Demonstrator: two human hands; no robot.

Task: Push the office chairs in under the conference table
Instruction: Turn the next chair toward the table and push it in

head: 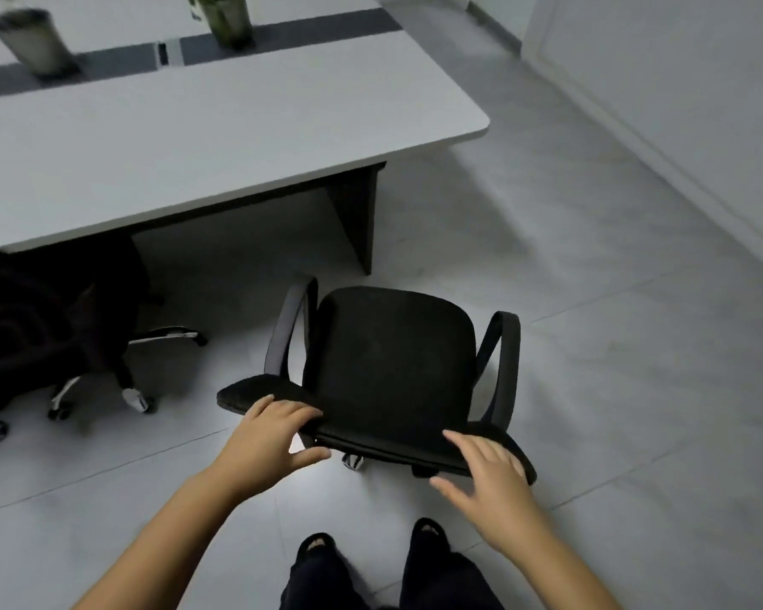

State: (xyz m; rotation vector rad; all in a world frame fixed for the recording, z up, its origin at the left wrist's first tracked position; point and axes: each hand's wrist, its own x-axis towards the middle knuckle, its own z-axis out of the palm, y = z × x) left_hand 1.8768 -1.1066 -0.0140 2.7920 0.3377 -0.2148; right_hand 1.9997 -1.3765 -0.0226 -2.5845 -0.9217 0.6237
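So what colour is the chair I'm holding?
Black, seat and arms alike; the chair shows clearly in the head view.

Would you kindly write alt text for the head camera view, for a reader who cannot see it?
A person's left hand and right hand rest open on the backrest top of a black mesh office chair, which stands clear of the grey-white conference table. A second black office chair sits partly under the table at left.

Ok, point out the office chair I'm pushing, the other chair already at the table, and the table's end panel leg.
office chair (pixel 393 358): head view, middle of the black seat.
second office chair (pixel 27 328): head view, its dark backrest.
table end panel leg (pixel 355 217): head view, dark panel's face.
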